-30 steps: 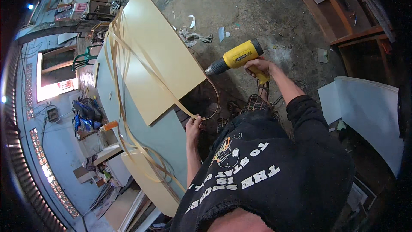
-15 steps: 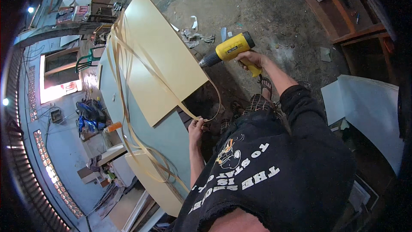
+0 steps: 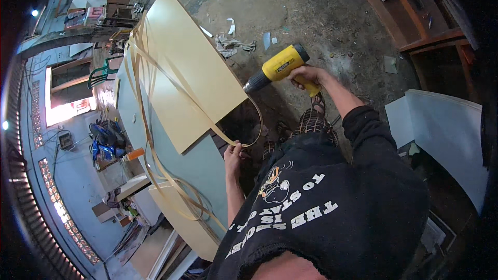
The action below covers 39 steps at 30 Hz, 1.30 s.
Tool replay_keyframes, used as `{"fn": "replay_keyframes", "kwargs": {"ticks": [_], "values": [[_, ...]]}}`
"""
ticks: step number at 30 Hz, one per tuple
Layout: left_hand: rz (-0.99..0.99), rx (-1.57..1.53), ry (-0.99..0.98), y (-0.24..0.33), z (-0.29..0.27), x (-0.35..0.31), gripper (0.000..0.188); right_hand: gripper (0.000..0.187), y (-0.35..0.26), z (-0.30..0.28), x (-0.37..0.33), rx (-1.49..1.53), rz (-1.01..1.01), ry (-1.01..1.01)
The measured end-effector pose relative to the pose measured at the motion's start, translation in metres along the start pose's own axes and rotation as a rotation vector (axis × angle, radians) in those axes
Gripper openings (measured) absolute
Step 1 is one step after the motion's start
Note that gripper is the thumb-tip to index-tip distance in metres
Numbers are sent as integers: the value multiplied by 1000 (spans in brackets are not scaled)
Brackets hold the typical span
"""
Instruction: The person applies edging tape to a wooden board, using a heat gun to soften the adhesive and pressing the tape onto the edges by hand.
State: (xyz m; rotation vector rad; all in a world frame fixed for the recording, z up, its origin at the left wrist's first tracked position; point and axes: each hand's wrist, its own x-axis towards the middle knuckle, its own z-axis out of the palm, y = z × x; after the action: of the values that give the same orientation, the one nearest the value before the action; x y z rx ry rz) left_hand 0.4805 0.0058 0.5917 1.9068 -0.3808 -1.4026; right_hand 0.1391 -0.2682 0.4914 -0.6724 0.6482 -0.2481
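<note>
Heat gun (image 3: 282, 66) nudged closer to the near right corner of the panel (image 3: 199, 67) since half a second ago, the right hand (image 3: 310, 75) wrapped round its handle; nearer, the left hand (image 3: 233, 155) pinches the looped strip (image 3: 219, 131). Lingering heat could scorch it; slack might skew it.

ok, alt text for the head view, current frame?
A person's right hand holds a yellow heat gun, its nozzle close to a cream panel's corner; the left hand pinches a tan strip that loops toward that corner. The panel lies on a blue-grey surface.
</note>
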Motion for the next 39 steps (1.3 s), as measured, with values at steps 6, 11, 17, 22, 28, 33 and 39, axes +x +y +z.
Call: {"fn": "replay_keyframes", "kwargs": {"ticks": [6, 11, 17, 22, 28, 33, 39], "values": [[31, 67, 47, 12, 4, -2, 32, 29, 3, -15, -13, -36, 82, -188], [56, 55, 57, 7, -7, 0, 29, 25, 20, -12, -13, -6, 93, 91], [50, 138, 106, 6, -9, -6, 28, 26, 17, 10, -34, 7, 82, 126], [68, 98, 76, 6, -5, -3, 27, 23, 30, -3, -34, 90, 74, 122], [36, 68, 66, 6, -10, -9, 33, 21, 33, -4, -24, 101, 83, 104], [43, 104, 67, 9, -4, -5, 30, 19, 27, -3, -25, 79, 48, 66], [34, 97, 76, 15, -2, -13, 29, 23, 10, 14, -38, 41, 88, 87]]}}
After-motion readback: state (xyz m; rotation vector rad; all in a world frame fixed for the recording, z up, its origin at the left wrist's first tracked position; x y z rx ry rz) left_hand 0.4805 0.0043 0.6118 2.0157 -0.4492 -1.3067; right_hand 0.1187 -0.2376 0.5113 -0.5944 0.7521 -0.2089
